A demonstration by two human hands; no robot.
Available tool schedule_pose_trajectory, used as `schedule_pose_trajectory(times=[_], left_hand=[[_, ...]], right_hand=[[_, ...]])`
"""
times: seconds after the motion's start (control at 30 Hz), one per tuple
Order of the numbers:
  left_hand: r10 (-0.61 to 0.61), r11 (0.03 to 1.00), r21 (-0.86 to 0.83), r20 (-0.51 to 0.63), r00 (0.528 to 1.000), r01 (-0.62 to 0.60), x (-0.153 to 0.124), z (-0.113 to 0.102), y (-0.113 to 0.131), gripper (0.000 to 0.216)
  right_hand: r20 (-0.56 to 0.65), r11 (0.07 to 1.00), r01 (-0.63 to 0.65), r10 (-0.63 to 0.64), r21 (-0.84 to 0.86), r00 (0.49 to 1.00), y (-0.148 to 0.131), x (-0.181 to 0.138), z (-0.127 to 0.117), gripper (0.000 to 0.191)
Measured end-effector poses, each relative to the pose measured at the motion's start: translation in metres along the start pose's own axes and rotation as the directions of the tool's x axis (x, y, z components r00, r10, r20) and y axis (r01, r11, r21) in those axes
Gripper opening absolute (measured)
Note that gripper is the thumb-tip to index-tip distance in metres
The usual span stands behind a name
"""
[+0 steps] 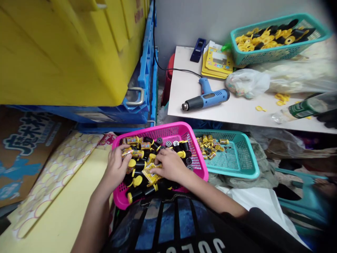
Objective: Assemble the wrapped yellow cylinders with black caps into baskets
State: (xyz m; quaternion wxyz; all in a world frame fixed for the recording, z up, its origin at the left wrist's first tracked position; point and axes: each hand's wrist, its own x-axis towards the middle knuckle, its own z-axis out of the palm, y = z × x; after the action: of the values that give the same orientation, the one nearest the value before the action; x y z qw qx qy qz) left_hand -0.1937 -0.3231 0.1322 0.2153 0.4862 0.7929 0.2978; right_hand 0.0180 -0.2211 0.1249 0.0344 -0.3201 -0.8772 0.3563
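Observation:
Both hands are inside a pink basket (181, 128) of small black canisters with yellow caps (137, 181). My left hand (116, 163) is at the basket's left side, with its fingers closed around a small canister in a printed yellow wrapper (134, 153). To its right, my right hand (170, 163) pinches some crumpled yellow printed sleeves (150, 175) above the black canisters. Whether a canister sits in those sleeves is hard to tell. More wrapped canisters (144, 144) lie toward the basket's back left.
A teal basket (237, 168) with several wrapped canisters adjoins on the right. On the white table (181, 84) are a blue heat gun (213, 99), yellow cards (217, 63), and another teal basket (273, 55) of yellow and black parts. Yellow (79, 52) and blue crates (147, 66) rise at left.

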Motion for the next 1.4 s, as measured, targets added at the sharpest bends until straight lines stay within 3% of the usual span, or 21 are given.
schedule_pose_trajectory(times=[0.13, 0.23, 0.3, 0.37, 0.4, 0.47, 0.53, 0.6, 0.63, 0.67, 0.73, 0.8, 0.87, 0.93, 1.0, 1.1, 1.17, 1.27, 1.4], left_hand=[[0.051, 0.984, 0.170, 0.024, 0.998, -0.055, 0.006, 0.004, -0.007, 0.043], [0.086, 0.986, 0.144, -0.032, 0.996, -0.081, 0.008, 0.002, -0.013, 0.048], [0.081, 0.991, 0.113, -0.125, 0.989, -0.067, 0.006, 0.000, -0.011, 0.046], [0.043, 0.999, 0.036, -0.265, 0.963, -0.035, 0.000, 0.000, 0.000, 0.038], [0.003, 0.998, -0.054, -0.283, 0.959, -0.019, -0.004, 0.001, 0.008, 0.034], [-0.077, 0.938, -0.345, -0.117, 0.990, 0.032, -0.012, 0.006, 0.030, 0.031], [-0.065, 0.782, -0.603, 0.173, 0.983, 0.158, -0.017, 0.013, 0.052, 0.035], [-0.070, 0.672, -0.698, 0.270, 0.960, 0.246, -0.019, 0.020, 0.069, 0.044], [-0.099, 0.650, -0.715, 0.256, 0.962, 0.257, -0.018, 0.023, 0.075, 0.045], [-0.125, 0.644, -0.720, 0.237, 0.964, 0.260, -0.016, 0.024, 0.079, 0.045], [-0.132, 0.656, -0.701, 0.258, 0.957, 0.280, -0.013, 0.023, 0.083, 0.048], [-0.091, 0.690, -0.650, 0.359, 0.929, 0.319, -0.011, 0.021, 0.083, 0.056], [-0.049, 0.716, -0.612, 0.435, 0.899, 0.335, -0.009, 0.020, 0.083, 0.061], [-0.025, 0.715, -0.621, 0.435, 0.900, 0.320, -0.008, 0.023, 0.083, 0.059], [-0.022, 0.688, -0.661, 0.395, 0.918, 0.301, -0.007, 0.029, 0.083, 0.058], [-0.075, 0.642, -0.708, 0.324, 0.943, 0.294, -0.007, 0.038, 0.082, 0.057], [-0.119, 0.647, -0.703, 0.287, 0.950, 0.294, -0.005, 0.039, 0.080, 0.057], [-0.106, 0.697, -0.649, 0.330, 0.938, 0.307, -0.003, 0.031, 0.077, 0.061], [-0.047, 0.750, -0.579, 0.437, 0.898, 0.321, 0.001, 0.024, 0.077, 0.063]], right_hand=[[-0.007, 0.998, 0.062, -0.063, -0.030, 0.998, 0.003, 0.000, 0.009, 0.022], [-0.221, 0.980, 0.198, -0.196, -0.013, 0.955, 0.013, -0.006, 0.007, 0.020], [-0.447, 0.936, 0.350, -0.328, -0.035, 0.832, 0.018, -0.013, 0.001, 0.018], [-0.634, 0.865, 0.487, -0.445, -0.121, 0.633, 0.018, -0.020, -0.007, 0.016], [-0.689, 0.834, 0.525, -0.482, -0.171, 0.541, 0.017, -0.023, -0.010, 0.016], [-0.744, 0.807, 0.542, -0.509, -0.236, 0.434, 0.013, -0.027, -0.013, 0.015], [-0.748, 0.801, 0.538, -0.521, -0.263, 0.411, 0.010, -0.030, -0.013, 0.016], [-0.737, 0.803, 0.540, -0.521, -0.253, 0.430, 0.009, -0.031, -0.011, 0.016], [-0.737, 0.824, 0.528, -0.485, -0.204, 0.471, 0.009, -0.032, -0.011, 0.016], [-0.734, 0.853, 0.510, -0.416, -0.110, 0.537, 0.009, -0.032, -0.012, 0.017], [-0.659, 0.872, 0.437, -0.196, 0.222, 0.726, 0.010, -0.032, -0.018, 0.023], [-0.408, 0.761, 0.293, -0.041, 0.579, 0.912, 0.011, -0.029, -0.027, 0.030], [-0.124, 0.624, 0.130, -0.053, 0.771, 0.991, 0.010, -0.021, -0.035, 0.045], [0.008, 0.537, 0.020, -0.051, 0.844, 0.999, 0.007, -0.013, -0.037, 0.057], [-0.031, 0.436, 0.007, 0.048, 0.900, 0.998, 0.002, -0.007, -0.033, 0.054], [-0.152, 0.289, 0.074, 0.261, 0.955, 0.953, -0.002, -0.006, -0.019, 0.048], [-0.143, 0.230, 0.071, 0.313, 0.971, 0.939, -0.001, -0.010, -0.011, 0.044], [-0.007, 0.182, -0.036, 0.229, 0.983, 0.973, 0.006, -0.015, -0.007, 0.042], [0.050, 0.237, -0.083, 0.141, 0.968, 0.989, 0.008, -0.014, -0.009, 0.052]])
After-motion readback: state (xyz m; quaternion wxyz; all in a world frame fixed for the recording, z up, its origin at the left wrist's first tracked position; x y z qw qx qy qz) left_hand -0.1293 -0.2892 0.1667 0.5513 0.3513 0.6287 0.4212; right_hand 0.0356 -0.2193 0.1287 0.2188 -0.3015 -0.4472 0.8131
